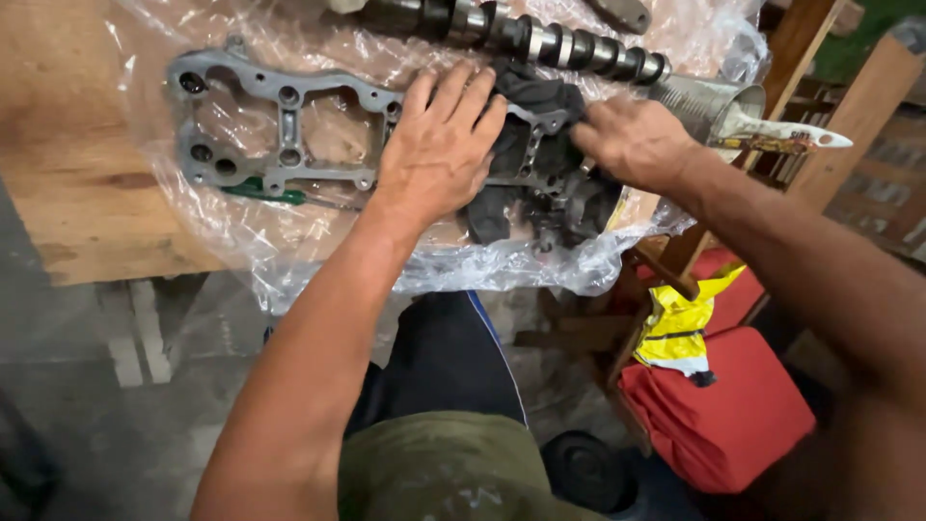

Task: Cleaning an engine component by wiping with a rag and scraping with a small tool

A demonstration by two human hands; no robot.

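A wooden counter (pixel 68 145) carries a sheet of clear plastic (pixel 318 260) that hangs over its near edge. On the plastic lies a flat grey metal frame (pixel 280 125) with bolt holes, running from the left part of the sheet toward the right. The left hand (pixel 439 145) rests flat on the frame's middle, fingers spread and pointing to the far edge. Just beside it, the right hand (pixel 637 140) presses a dark rag (pixel 540 106) onto the frame's right end; its fingers curl into the cloth, so how tightly they grip cannot be told. A camshaft (pixel 540 39) lies along the far edge, touching the rag's top. At the right edge a metal can (pixel 709 101) lies tilted, a flat blade-like tool (pixel 781 130) sticking out of its mouth. A green-handled tool (pixel 260 191) peeks from under the frame's near side.
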